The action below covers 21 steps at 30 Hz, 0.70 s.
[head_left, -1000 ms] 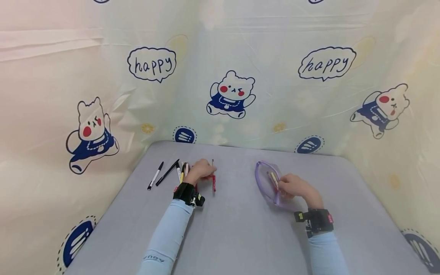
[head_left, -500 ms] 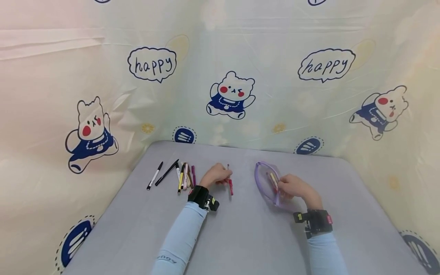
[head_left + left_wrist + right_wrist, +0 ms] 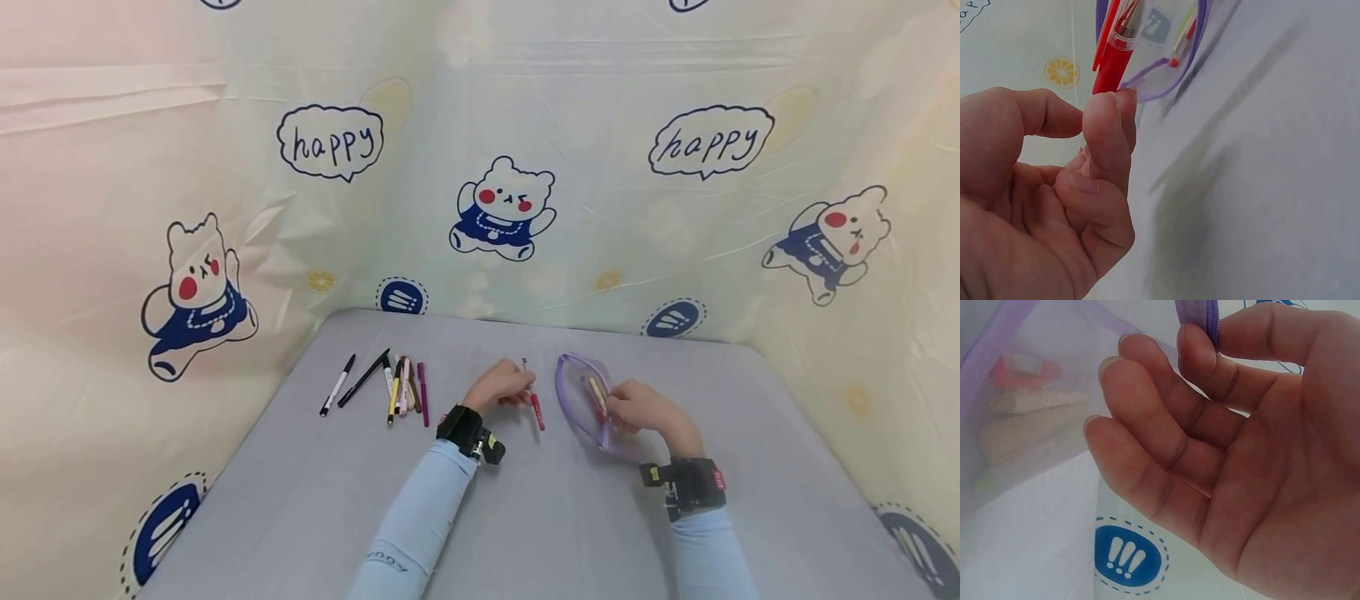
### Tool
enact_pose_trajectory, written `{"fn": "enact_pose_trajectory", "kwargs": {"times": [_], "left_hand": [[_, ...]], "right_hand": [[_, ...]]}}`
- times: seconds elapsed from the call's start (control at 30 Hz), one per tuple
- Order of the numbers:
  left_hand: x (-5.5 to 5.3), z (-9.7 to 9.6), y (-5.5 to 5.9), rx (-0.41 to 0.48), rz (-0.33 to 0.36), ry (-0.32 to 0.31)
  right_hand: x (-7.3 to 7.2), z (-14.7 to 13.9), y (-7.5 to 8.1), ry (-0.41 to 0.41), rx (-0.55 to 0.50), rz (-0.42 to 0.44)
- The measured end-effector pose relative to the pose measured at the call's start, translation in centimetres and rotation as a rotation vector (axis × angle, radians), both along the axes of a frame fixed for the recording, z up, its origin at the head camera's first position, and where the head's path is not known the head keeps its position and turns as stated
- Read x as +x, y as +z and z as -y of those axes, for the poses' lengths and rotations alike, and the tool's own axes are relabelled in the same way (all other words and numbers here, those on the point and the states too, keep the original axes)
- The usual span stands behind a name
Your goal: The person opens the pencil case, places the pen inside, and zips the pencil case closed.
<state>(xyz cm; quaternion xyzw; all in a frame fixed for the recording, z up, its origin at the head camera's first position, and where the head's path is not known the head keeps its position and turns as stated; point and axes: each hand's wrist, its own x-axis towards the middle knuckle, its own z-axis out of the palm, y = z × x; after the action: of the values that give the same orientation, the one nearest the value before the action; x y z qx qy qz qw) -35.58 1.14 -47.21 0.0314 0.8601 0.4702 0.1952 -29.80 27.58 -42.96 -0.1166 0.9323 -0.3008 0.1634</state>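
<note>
Between thumb and index finger, my left hand (image 3: 501, 385) pinches a red pen (image 3: 537, 412), tilted, just left of a purple-edged mesh zip pouch (image 3: 564, 402). In the left wrist view the pen's clear cap with a red clip (image 3: 1105, 37) points towards the pouch's mouth. My right hand (image 3: 641, 406) pinches the pouch's zippered edge (image 3: 1200, 315) between thumb and index finger, its other fingers loosely bent. The pouch's mouth gapes to the left. Several pens (image 3: 1035, 412) show blurred through the mesh. The pen's far side is partly hidden by my fingers.
On the grey table (image 3: 487, 533), a white pen with black ends (image 3: 338, 386) and a black pen (image 3: 363, 378) lie at left. Beside them are a loose bunch of several pens (image 3: 396, 387) and a purple pen (image 3: 423, 396). A printed curtain (image 3: 600, 208) stands behind.
My left hand has moved right with the red pen, from beside the pen bunch to near the pouch. The right hand and pouch have stayed nearly still.
</note>
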Motion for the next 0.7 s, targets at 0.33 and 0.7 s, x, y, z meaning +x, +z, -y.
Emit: {"fn": "enact_pose_trajectory", "kwargs": {"times": [0.33,0.7], "left_hand": [[0.0,-2.8,-0.2,0.128,0.002,-0.014],[0.4,-5.0,0.1,0.138,-0.002,-0.009]], "right_hand": [[-0.3,0.1,-0.2,-0.009,0.021,0.006],[-0.3,0.3,-0.3,-0.010,0.035,0.014]]}}
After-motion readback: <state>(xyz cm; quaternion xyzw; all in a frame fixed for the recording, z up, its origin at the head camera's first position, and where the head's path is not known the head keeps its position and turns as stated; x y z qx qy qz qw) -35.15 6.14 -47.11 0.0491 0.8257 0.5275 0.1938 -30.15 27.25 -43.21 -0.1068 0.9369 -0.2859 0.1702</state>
